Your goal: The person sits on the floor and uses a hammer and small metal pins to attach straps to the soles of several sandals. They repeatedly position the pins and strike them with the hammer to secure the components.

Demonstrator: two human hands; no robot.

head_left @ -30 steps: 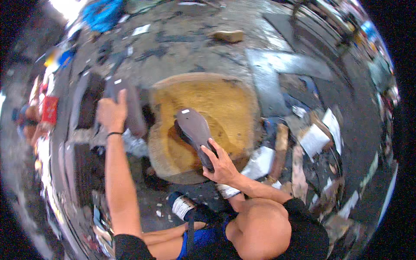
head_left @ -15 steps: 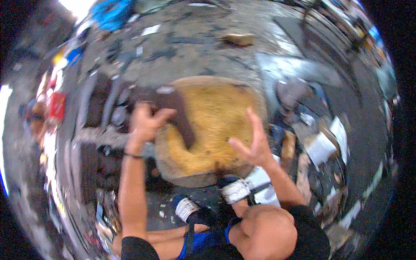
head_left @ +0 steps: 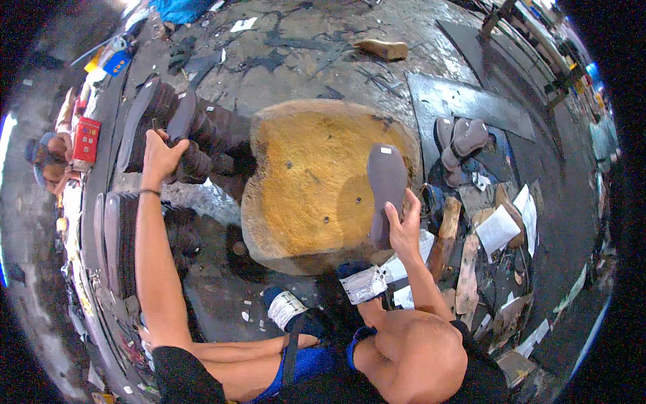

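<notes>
"Where's the brown sole [head_left: 389, 176]?"

"Over the right side of the wooden block [head_left: 303, 158], lengthwise from near to far, with a small white label [head_left: 386, 151] at its far end."

"What has hold of it?"

"The right hand [head_left: 405, 230]. It grasps the near end, thumb on the upper face, the other fingers by the right edge."

"And the left hand [head_left: 161, 160]?"

"That's left of the block, at the row of dark soles [head_left: 138, 126], thumb spread from the forefinger. I can't tell whether the fingers grip one."

"Anything around them?"

"A nearer stack [head_left: 121, 246] of soles on the left, a red box [head_left: 86, 143] farther left, and brown footwear [head_left: 463, 140] on the right, just beside a dark sheet [head_left: 471, 101]."
</notes>
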